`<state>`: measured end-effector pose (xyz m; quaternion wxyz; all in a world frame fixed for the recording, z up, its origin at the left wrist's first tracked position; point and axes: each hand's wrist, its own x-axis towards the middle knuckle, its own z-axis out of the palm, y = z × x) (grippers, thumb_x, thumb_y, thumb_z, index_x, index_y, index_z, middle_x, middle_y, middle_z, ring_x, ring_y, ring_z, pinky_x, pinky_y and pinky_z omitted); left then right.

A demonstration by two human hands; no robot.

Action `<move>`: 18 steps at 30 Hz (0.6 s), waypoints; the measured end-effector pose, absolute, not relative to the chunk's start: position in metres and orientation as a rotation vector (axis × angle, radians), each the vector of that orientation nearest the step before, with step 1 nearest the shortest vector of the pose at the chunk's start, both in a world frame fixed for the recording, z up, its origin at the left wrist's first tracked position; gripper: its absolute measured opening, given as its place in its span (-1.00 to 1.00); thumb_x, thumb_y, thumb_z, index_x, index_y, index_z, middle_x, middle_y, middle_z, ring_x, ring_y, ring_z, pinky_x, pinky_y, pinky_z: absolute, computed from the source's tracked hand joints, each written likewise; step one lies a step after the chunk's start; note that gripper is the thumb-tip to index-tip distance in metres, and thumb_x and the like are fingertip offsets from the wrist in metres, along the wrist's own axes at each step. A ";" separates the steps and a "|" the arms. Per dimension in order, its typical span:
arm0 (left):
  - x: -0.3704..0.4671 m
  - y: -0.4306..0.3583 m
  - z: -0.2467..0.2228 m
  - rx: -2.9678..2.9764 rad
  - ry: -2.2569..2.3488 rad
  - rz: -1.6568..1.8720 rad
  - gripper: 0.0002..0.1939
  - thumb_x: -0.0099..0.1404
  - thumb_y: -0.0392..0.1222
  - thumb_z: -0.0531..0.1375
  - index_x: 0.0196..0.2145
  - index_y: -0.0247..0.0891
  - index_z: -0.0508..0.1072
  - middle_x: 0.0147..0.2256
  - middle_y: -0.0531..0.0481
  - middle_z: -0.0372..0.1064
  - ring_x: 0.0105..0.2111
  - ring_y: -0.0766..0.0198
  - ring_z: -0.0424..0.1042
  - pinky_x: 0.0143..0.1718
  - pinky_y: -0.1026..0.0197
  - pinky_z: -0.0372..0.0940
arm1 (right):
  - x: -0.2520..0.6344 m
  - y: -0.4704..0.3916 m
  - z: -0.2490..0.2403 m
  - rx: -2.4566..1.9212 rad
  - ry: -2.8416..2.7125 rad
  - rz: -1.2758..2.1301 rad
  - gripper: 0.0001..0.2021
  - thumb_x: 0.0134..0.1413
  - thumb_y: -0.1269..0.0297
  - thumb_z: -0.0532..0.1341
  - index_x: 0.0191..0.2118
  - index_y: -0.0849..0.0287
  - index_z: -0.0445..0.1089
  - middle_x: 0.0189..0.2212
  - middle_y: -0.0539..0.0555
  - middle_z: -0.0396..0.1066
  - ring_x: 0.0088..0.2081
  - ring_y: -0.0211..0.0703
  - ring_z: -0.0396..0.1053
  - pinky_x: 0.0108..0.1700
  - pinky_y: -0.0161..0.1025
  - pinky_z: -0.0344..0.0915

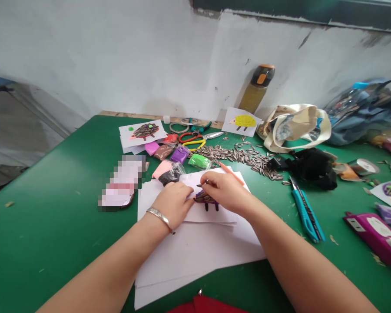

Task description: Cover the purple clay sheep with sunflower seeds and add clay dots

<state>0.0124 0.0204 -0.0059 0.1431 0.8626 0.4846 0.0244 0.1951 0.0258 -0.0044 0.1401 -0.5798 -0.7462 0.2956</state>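
Note:
My left hand (173,204), with a silver bangle on its wrist, rests fingers-down on a small white card (211,213) and steadies it. My right hand (222,191) pinches a sunflower seed (202,185) just above a purple clay hedgehog (206,200) stuck on that card. Seeds cover part of the hedgehog's back; my right hand hides most of it. The card lies on a loose stack of white paper sheets (198,252) on the green table (52,226).
A pile of sunflower seeds (244,157), bagged clay pieces (179,154), scissors (195,140) and two finished hedgehog cards (143,131) lie behind. A blue utility knife (306,213), black cloth (313,167), cream tote bag (296,126) and purple pouch (374,230) sit right; a bottle (257,89) leans on the wall.

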 end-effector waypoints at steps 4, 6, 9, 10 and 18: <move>0.013 0.020 -0.007 2.519 1.387 0.067 -0.82 0.32 -0.23 0.09 -0.35 -0.29 0.47 -0.34 -0.09 0.44 -0.29 0.13 0.39 -0.24 0.12 0.23 | 0.193 0.024 -0.002 -1.668 -2.169 0.913 -0.81 0.17 0.34 0.02 -0.32 0.10 0.38 -0.42 -0.04 0.45 -0.42 -0.27 0.33 -0.39 -0.33 0.14; 0.013 0.020 -0.008 2.528 1.385 0.070 -0.81 0.32 -0.23 0.08 -0.36 -0.29 0.46 -0.35 -0.09 0.43 -0.29 0.13 0.39 -0.25 0.12 0.22 | 0.191 0.024 -0.002 -1.633 -2.181 0.893 -0.81 0.17 0.36 0.02 -0.33 0.11 0.38 -0.39 -0.03 0.46 -0.37 -0.27 0.33 -0.38 -0.35 0.12; 0.013 0.020 -0.009 2.524 1.386 0.080 -0.80 0.33 -0.22 0.07 -0.37 -0.29 0.46 -0.35 -0.08 0.42 -0.30 0.14 0.38 -0.25 0.12 0.22 | 0.187 0.023 -0.005 -1.616 -2.212 0.836 -0.80 0.14 0.40 0.02 -0.34 0.13 0.39 -0.38 -0.01 0.47 -0.35 -0.25 0.32 -0.36 -0.35 0.09; 0.013 0.020 -0.009 2.521 1.385 0.086 -0.80 0.33 -0.21 0.07 -0.37 -0.29 0.46 -0.36 -0.08 0.42 -0.31 0.14 0.38 -0.25 0.13 0.22 | 0.186 0.023 -0.006 -1.621 -2.226 0.811 -0.80 0.13 0.41 0.02 -0.35 0.13 0.39 -0.38 0.00 0.47 -0.35 -0.25 0.32 -0.36 -0.35 0.08; 0.012 0.020 -0.009 2.514 1.361 0.097 -0.80 0.33 -0.23 0.08 -0.37 -0.29 0.46 -0.33 -0.09 0.43 -0.30 0.14 0.38 -0.24 0.11 0.22 | 0.176 0.023 -0.009 -1.729 -2.384 0.596 -0.81 0.11 0.41 0.02 -0.41 0.16 0.35 -0.45 0.05 0.44 -0.39 -0.20 0.30 -0.42 -0.30 -0.03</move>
